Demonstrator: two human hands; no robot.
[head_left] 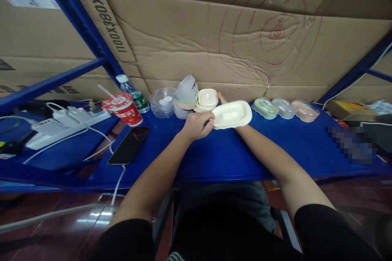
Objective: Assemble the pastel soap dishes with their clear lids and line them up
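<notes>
My left hand (198,125) is closed on the near left edge of a shallow cream-coloured plastic dish (234,114), held tilted above the blue table with its hollow side showing. Behind this dish lies most of my right hand (222,98); only a stretched finger part shows past its upper left edge, so its grip is hidden. Just left of that finger is a small stack of cream dishes (208,98). Beside the stack, bowls in grey, green and pink (187,94) lean in a tilted pile. Clear round bowls (162,104) are stacked further left.
Along the back right stand lidded containers in green (265,108), grey (284,108) and pink (305,111). A red cup with a straw (124,110), a water bottle (134,94), a phone (128,145) and a power strip with cables (69,121) occupy the left. Cardboard (183,28) walls the back.
</notes>
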